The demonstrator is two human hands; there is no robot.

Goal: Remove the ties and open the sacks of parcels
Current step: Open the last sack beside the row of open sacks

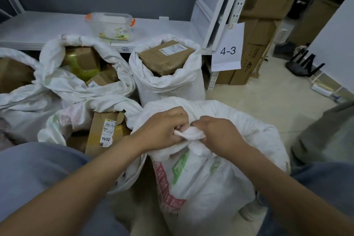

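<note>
From the head camera, a white woven plastic sack with red and green print (201, 188) stands on the floor between the person's knees, its neck still bunched into a twisted knot (191, 133); the left hand (162, 130) and right hand (218, 134) meet at that knot, the fingers of both curled tight and pinching the gathered white fabric. Behind it, against a low white shelf (38, 30) carrying a clear plastic box with orange clips (111, 25), several white sacks (168, 74) already gape open, showing brown cardboard parcels (164, 55).
</note>
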